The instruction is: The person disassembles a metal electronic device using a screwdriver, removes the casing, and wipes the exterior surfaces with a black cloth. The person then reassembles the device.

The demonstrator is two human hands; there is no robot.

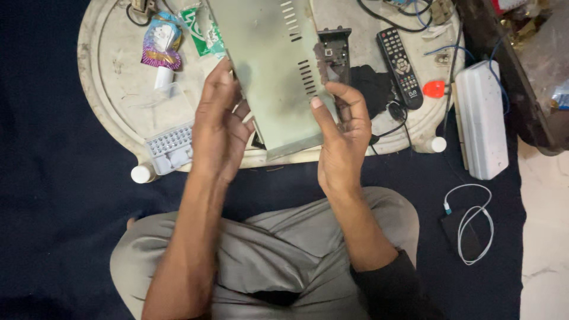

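Two bare hands hold a grey-green metal casing [272,71] tilted above a round, worn white tabletop [112,77], seen from the head camera of a person seated cross-legged on a dark blue floor covering [53,207]. The left hand [219,130] clasps the casing's left edge, fingers curled behind it and thumb forward; the right hand [341,136] pinches the right edge near the lower corner, thumb on the face, fingers wrapped around the side. Neither hand is open. Rows of ventilation slots run along the casing's right side (a dark smudge marks the panel's middle).

A black plastic front panel [335,53] lies just beyond the right fingertips, with a black remote control [400,65] beside it and a red cap [434,89] near that. A clear plastic box of small parts [170,148] sits beside the left wrist, and foil snack packets [161,41] lie farther up. A white power strip [480,118] rests off the tabletop's right edge; a white cable [471,219] coils on the floor.

Handling it well, judging by the grip, calls for keeping both edges firmly held and fingertips off any sharp sheet-metal lips while the casing is turned.
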